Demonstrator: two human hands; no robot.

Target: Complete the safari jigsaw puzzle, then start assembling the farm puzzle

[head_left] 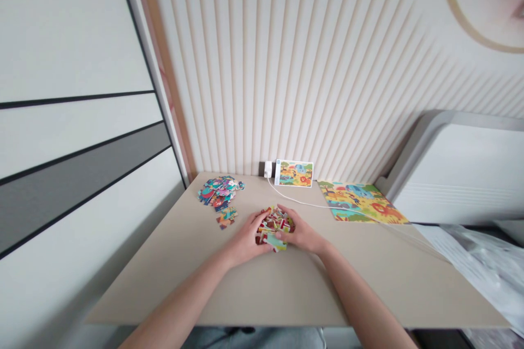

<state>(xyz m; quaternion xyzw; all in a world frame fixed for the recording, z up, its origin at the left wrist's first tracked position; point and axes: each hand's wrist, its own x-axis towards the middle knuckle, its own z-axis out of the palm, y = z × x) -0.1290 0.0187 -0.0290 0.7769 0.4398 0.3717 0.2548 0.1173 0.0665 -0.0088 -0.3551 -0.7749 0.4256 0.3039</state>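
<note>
"What lies at far left?"

"Loose jigsaw pieces (221, 193) — then the left hand (248, 240), half-closed on a pile of pieces (273, 229), and the right hand (301, 233), curved the same, perhaps to keep the pile together."

"And at right?"

"A printed puzzle picture (360, 202) — flat, far on the desk."

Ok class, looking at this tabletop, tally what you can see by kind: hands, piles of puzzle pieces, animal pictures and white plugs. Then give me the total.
Hands: 2, the left hand and the right hand
Piles of puzzle pieces: 3, the pile between the hands, the large pile and the small pile
Animal pictures: 2, the small picture and the large picture
White plugs: 1, the plug
Total: 8
</note>
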